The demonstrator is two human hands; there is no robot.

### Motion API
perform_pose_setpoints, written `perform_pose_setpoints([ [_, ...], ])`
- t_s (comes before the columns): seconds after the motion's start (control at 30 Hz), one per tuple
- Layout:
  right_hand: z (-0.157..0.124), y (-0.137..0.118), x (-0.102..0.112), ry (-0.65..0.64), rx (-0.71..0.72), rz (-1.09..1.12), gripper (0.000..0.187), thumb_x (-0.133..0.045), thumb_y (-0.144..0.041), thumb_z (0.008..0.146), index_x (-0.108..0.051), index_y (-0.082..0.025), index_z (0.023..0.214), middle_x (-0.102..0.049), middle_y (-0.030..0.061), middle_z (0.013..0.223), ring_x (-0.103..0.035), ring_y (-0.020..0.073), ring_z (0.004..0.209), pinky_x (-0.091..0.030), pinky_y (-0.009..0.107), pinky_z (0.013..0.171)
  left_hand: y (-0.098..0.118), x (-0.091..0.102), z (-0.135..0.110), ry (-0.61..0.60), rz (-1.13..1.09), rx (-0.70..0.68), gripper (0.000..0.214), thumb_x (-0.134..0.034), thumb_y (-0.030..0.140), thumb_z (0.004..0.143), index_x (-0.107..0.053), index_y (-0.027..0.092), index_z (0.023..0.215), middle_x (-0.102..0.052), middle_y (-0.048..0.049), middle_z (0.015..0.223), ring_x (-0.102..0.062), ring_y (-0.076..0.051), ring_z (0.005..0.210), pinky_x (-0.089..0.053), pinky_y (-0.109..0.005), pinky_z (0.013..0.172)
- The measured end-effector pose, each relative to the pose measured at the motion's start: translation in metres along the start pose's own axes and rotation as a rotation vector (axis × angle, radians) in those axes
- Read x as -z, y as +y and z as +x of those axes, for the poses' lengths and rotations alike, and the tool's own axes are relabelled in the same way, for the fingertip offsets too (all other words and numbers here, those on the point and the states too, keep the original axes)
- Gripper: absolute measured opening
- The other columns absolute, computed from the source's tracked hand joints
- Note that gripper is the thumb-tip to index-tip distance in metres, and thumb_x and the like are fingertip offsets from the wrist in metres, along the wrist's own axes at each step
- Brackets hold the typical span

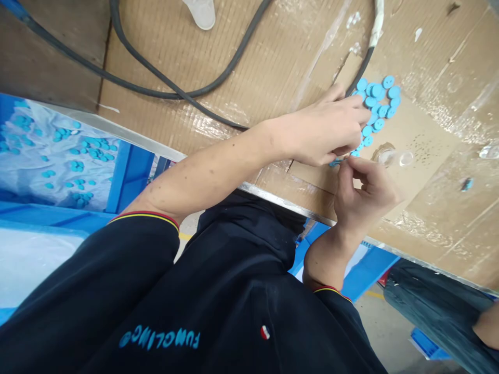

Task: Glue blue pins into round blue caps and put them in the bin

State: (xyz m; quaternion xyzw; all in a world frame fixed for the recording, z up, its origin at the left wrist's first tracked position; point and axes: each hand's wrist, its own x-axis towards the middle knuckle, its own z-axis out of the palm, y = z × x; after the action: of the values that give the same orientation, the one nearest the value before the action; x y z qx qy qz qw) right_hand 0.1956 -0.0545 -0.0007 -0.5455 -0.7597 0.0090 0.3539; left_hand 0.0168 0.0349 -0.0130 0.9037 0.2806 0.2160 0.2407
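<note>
As left hand point(327, 132) and right hand point(364, 189) pinch one blue disc point(335, 162) — small, round, flat, grips narrow

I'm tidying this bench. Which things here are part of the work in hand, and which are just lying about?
In use:
left hand at the pile of blue discs
right hand pinching a blue piece

Lying about:
black cable
white container
stray blue bit
bagged discs at the left
</note>
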Motion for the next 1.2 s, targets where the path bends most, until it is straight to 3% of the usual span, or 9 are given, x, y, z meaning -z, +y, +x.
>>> perform_pose_setpoints([
  [0.17, -0.0035, -0.0005, 0.0021, -0.030, 0.021, -0.039, 0.016, -0.066, -0.026, 0.098, -0.074, -0.022, 0.084, -0.081, 0.0017, 0.083, -0.076, 0.0151, 0.073, -0.061, 0.028, 0.071, 0.0038, 0.0057, 0.0002, -0.047, -0.011, 0.027, 0.015, -0.062, 0.011, 0.091, -0.071, 0.013, 0.079, -0.070, -0.0114, 0.115, -0.059, -0.032, 0.125, -0.035, -0.057, 0.114],
  [0.3, -0.0081, -0.0004, 0.0011, -0.039, -0.059, -0.076, 0.022, -0.062, -0.036, 0.101, -0.073, -0.025, 0.086, -0.080, 0.0023, 0.085, -0.078, 0.0188, 0.079, -0.064, 0.035, 0.077, 0.0055, 0.0085, 0.0011, -0.087, -0.003, 0.026, 0.016, -0.061, 0.013, 0.093, -0.073, 0.012, 0.083, -0.069, -0.0128, 0.119, -0.056, -0.032, 0.127, -0.034, -0.058, 0.115],
  [0.5, -0.0029, -0.0022, 0.0019, -0.060, -0.090, -0.051, 0.020, -0.064, -0.036, 0.100, -0.071, -0.025, 0.085, -0.078, 0.0015, 0.081, -0.073, 0.0163, 0.068, -0.060, 0.032, 0.070, 0.0037, 0.0048, 0.0017, -0.046, 0.024, 0.027, 0.016, -0.062, 0.013, 0.091, -0.074, 0.016, 0.082, -0.070, -0.0098, 0.115, -0.059, -0.032, 0.126, -0.037, -0.056, 0.113],
  [0.67, -0.0075, -0.0026, 0.0018, -0.015, -0.018, 0.010, 0.016, -0.065, -0.030, 0.100, -0.073, -0.025, 0.087, -0.081, 0.0019, 0.086, -0.079, 0.0187, 0.078, -0.063, 0.033, 0.077, 0.0051, 0.0073, -0.0002, -0.066, 0.007, 0.039, 0.017, -0.061, 0.013, 0.093, -0.076, 0.015, 0.084, -0.071, -0.0116, 0.117, -0.059, -0.031, 0.126, -0.036, -0.054, 0.113],
  [0.93, -0.0006, -0.0002, 0.0036, -0.087, -0.121, -0.019, 0.015, -0.066, -0.032, 0.097, -0.072, -0.024, 0.085, -0.076, -0.0001, 0.078, -0.069, 0.0145, 0.064, -0.057, 0.030, 0.069, 0.0036, 0.0029, -0.0015, 0.015, -0.049, 0.057, 0.019, -0.062, 0.011, 0.089, -0.075, 0.020, 0.078, -0.072, -0.0061, 0.114, -0.060, -0.029, 0.126, -0.036, -0.051, 0.114],
  [1.2, -0.0051, -0.0039, 0.0023, -0.031, -0.090, -0.017, 0.021, -0.065, -0.037, 0.099, -0.071, -0.025, 0.083, -0.079, 0.0019, 0.080, -0.075, 0.0176, 0.070, -0.060, 0.034, 0.071, 0.0059, 0.0099, 0.0012, -0.075, -0.044, 0.029, 0.018, -0.061, 0.013, 0.095, -0.073, 0.012, 0.082, -0.070, -0.0142, 0.119, -0.055, -0.032, 0.127, -0.033, -0.058, 0.114],
])
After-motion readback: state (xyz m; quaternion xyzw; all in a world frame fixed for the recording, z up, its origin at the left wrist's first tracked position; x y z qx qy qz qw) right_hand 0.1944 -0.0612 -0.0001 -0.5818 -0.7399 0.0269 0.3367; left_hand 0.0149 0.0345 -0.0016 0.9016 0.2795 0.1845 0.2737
